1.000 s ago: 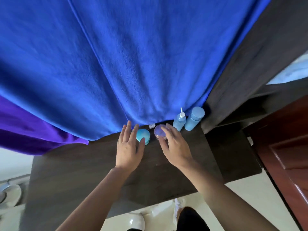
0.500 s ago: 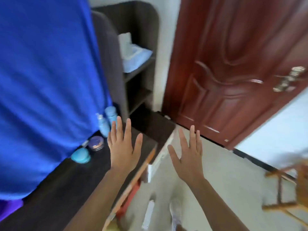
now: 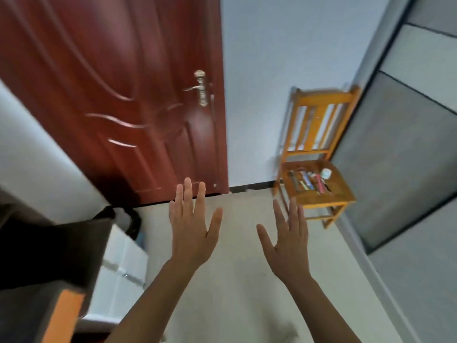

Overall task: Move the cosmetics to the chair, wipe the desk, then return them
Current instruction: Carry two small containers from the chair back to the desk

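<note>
Left hand [image 3: 191, 233] and right hand [image 3: 288, 243] hover empty, fingers spread, facing the chair [image 3: 329, 197] at right, whose cosmetics [image 3: 309, 180] look light, slim and slick, so pinch each mid-body.

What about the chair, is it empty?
Not empty: thin sticks and tubes and a small white jar lie on the chair seat.

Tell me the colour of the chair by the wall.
The chair is orange-yellow wood, seen best in the head view, its only view.
</note>
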{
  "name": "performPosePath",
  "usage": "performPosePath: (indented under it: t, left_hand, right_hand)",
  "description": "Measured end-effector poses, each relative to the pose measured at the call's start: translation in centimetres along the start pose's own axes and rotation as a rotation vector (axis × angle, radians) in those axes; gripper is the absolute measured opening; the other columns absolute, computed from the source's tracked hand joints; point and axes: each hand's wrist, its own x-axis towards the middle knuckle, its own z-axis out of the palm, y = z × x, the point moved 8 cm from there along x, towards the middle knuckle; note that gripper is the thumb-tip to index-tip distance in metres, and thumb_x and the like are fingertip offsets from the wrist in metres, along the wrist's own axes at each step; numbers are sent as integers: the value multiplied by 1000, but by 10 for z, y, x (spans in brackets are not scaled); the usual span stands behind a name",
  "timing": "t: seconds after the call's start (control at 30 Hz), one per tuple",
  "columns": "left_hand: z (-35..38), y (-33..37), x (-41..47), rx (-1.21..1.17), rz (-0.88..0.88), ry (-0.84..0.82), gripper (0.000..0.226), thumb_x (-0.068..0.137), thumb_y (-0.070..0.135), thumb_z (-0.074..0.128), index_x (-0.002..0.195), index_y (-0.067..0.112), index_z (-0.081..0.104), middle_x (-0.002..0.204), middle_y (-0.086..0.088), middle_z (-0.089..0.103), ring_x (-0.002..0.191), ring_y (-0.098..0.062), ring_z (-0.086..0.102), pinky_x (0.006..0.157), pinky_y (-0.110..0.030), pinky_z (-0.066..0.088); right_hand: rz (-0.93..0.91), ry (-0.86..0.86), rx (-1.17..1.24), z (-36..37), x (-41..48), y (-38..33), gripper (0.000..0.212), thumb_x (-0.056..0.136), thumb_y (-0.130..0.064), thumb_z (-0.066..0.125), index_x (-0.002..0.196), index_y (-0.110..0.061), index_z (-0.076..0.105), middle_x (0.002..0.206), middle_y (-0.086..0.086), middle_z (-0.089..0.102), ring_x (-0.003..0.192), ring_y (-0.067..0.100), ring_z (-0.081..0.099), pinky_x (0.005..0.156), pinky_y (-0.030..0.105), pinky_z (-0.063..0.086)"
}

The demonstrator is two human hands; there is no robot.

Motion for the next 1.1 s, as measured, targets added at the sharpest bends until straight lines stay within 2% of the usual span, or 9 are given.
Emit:
performPosePath:
  t: [0.17, 0.27, 0.37, 0.53, 0.7, 0.83, 0.97, 1.1]
  left_hand:
    - [114, 134, 59, -25, 80, -158, 72, 98, 59, 29, 158, 26, 8, 166, -2, -12, 153, -22, -11, 123, -54, 8]
    - [152, 196, 87, -90, 115, -201, 72, 97, 56, 33, 157, 28, 4, 166, -3, -10, 154, -23, -10, 122, -55, 9]
    - [186, 232, 113, -105, 139, -235, 73, 96, 59, 32, 157, 31, 4, 166, 0, -11, 153, -21, -11, 123, -51, 3]
    - [257, 240, 157, -38, 124, -346, 71, 98, 59, 33, 159, 25, 15, 167, 0, -8, 153, -19, -10, 123, -49, 4]
    - [342, 229, 213, 1, 102, -450, 78, 93, 65, 20, 159, 24, 14, 167, -2, -5, 154, -20, -8, 122, -47, 6]
    - [413, 222, 281, -25, 49, -529, 72, 98, 61, 29, 158, 27, 10, 167, 0, -5, 153, -18, -8, 122, -46, 5]
    - [474, 225, 344, -25, 18, -611, 74, 95, 66, 24, 158, 30, 8, 167, 2, -2, 154, -19, -4, 123, -45, 7]
    - [542, 229, 390, 11, 30, -692, 69, 98, 63, 26, 157, 29, 12, 167, 0, 5, 154, -22, 5, 123, -45, 12]
  right_hand:
    - [82, 17, -76, -61, 63, 133, 73, 96, -50, 61, 158, -25, 31, 169, 9, 6, 156, 33, 5, 121, 57, 22]
    - [133, 27, -76, -97, 101, 189, 75, 96, -51, 59, 159, -28, 26, 169, 10, 7, 156, 32, 5, 121, 58, 24]
    - [168, 69, -72, -121, 134, 230, 73, 95, -56, 50, 158, -27, 28, 168, 11, 15, 155, 34, 13, 119, 57, 28]
    - [251, -48, -105, -101, 188, 293, 76, 96, -56, 52, 160, -31, 19, 169, 9, 7, 156, 32, 6, 121, 58, 24]
    - [277, -159, -136, -59, 250, 348, 78, 95, -62, 48, 160, -36, 11, 170, 6, 1, 156, 30, 4, 121, 55, 25]
    - [351, -230, -159, -23, 319, 397, 77, 96, -61, 49, 158, -42, 8, 169, 1, -3, 156, 29, 4, 120, 55, 26]
    - [426, -325, -163, 16, 385, 440, 78, 95, -61, 49, 157, -43, 5, 169, -1, -5, 156, 29, 3, 119, 53, 26]
    - [484, -373, -184, 52, 439, 489, 76, 95, -63, 44, 156, -44, 3, 168, -2, -2, 155, 31, 7, 117, 55, 27]
